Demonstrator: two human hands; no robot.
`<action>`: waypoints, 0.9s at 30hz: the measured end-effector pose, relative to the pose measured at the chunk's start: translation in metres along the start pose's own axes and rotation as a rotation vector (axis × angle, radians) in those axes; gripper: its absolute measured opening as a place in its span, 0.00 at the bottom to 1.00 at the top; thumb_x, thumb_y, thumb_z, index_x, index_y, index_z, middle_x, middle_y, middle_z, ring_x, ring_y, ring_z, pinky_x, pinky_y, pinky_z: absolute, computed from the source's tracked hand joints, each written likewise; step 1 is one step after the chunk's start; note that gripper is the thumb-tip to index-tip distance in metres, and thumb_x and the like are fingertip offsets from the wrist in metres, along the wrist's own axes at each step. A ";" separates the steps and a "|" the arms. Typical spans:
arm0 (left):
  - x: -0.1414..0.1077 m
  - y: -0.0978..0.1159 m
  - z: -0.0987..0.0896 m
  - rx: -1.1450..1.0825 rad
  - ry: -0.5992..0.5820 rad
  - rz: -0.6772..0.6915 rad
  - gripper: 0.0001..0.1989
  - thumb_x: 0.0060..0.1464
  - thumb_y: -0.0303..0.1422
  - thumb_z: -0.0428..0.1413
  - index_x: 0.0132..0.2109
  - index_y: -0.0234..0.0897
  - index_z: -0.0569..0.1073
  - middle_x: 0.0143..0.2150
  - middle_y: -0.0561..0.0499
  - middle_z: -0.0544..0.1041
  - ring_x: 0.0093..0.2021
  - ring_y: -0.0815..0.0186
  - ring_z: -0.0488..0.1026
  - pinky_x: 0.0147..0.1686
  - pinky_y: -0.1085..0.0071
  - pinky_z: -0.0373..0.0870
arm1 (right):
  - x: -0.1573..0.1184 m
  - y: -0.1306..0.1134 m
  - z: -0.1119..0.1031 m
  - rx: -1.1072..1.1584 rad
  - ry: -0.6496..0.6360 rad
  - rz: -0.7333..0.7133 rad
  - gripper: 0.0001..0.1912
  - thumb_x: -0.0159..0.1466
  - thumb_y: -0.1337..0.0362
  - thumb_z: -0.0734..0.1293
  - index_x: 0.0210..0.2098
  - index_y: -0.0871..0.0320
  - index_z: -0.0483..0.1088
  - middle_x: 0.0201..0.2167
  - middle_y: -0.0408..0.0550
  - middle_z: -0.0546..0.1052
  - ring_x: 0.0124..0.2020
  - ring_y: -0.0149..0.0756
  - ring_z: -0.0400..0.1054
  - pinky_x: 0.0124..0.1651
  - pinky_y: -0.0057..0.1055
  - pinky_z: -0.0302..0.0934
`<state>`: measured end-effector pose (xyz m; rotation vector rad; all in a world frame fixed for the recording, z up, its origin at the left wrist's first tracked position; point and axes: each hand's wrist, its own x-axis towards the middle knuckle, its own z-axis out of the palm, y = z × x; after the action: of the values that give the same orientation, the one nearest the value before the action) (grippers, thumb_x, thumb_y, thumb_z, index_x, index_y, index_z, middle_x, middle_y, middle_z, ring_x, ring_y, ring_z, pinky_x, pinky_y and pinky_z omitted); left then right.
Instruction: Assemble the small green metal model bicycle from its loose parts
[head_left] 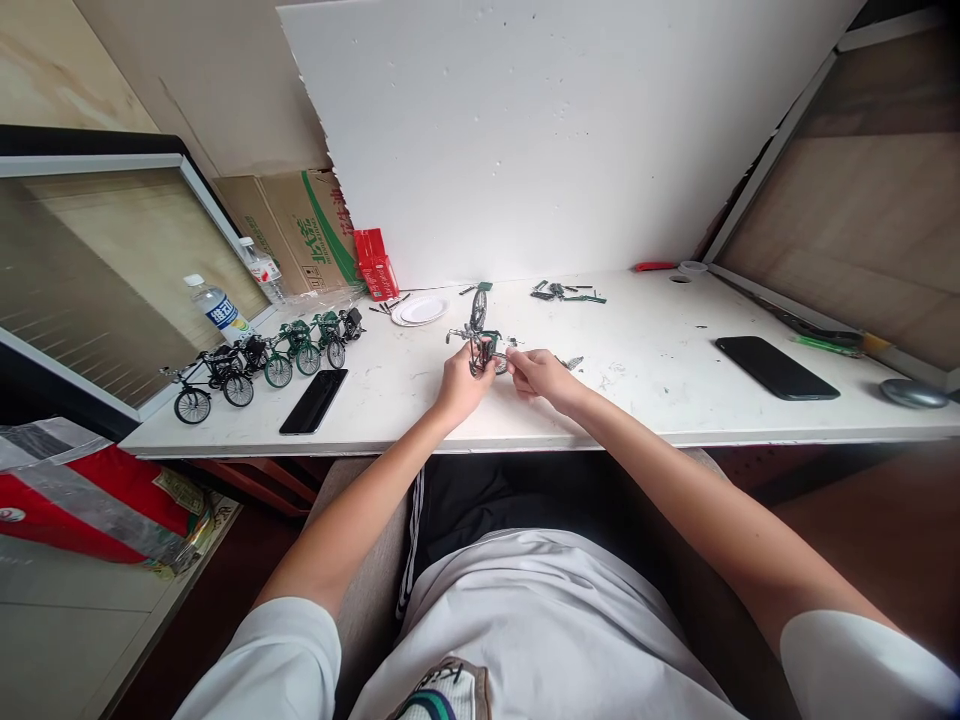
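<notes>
The small bicycle (491,342) is a thin-framed model in dark green and black, with silvery handlebars sticking out at its left end and a spoked wheel partly hidden at its right end. It is in the hands, above the near part of the white worktop (645,400). The fingers of the left hand (463,388) are closed around its lower left part. The fingers of the right hand (544,378) are drawn together in a pinch at its right end; whether they grip the wheel or some small piece, I cannot tell.

Just behind the small bicycle is a spoked wheel with a green part (479,305); I cannot tell whether the two are joined. Loose green and black parts (562,292) lie behind and to the right of the bicycle, and white plates (421,311) behind and to its left. Well to the left of it, a row of black and green model bicycles (289,352) stands upright, with a dark phone (313,402) lying between that row and the small bicycle. Another phone (776,368) lies well to its right.
</notes>
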<state>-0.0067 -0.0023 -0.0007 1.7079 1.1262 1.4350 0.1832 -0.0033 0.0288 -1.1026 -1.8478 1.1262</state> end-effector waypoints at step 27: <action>0.011 -0.005 -0.013 0.260 -0.029 0.236 0.20 0.61 0.27 0.61 0.60 0.36 0.77 0.48 0.43 0.86 0.49 0.58 0.84 0.55 0.63 0.78 | -0.004 -0.017 0.001 0.230 -0.034 0.162 0.27 0.75 0.40 0.61 0.31 0.54 0.63 0.18 0.35 0.53 0.20 0.30 0.52 0.27 0.31 0.48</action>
<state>-0.0198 0.0087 0.0025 2.0959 1.1675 1.4468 0.1786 -0.0113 0.0432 -1.1187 -1.6276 1.4200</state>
